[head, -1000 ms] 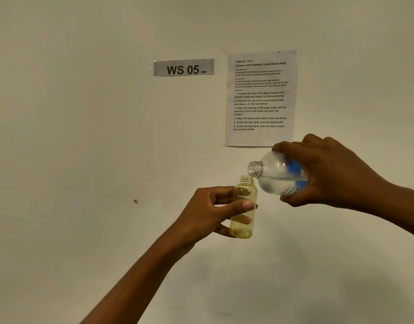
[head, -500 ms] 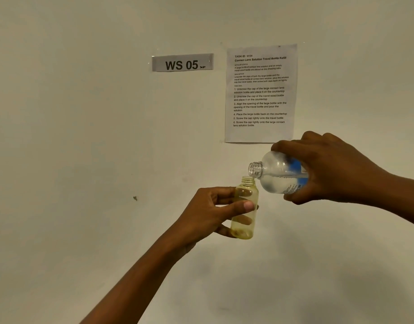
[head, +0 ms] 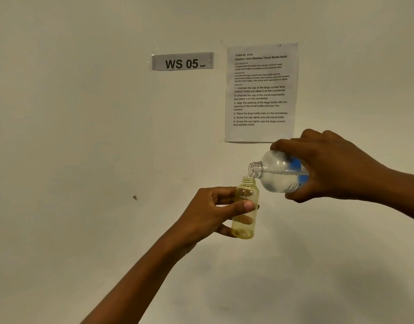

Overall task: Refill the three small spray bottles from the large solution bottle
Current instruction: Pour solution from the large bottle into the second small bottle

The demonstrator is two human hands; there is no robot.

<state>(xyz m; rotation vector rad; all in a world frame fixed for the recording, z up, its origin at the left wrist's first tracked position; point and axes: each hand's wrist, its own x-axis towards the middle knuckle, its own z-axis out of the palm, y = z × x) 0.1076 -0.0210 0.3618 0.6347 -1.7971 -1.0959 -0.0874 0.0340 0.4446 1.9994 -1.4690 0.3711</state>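
Pale wall (head: 84, 136) behind; left fingers (head: 222, 192) grip small bottle (head: 246, 230), right fingers (head: 289, 146) grip large bottle (head: 275, 176) tilted just above.

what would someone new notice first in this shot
At centre right, the right hand grips a clear large solution bottle tipped sideways, its open neck just above the uncapped small yellowish bottle that the left hand holds upright. Behind them, on the pale wall, hang a grey WS 05 sign and, to its right, a printed instruction sheet.
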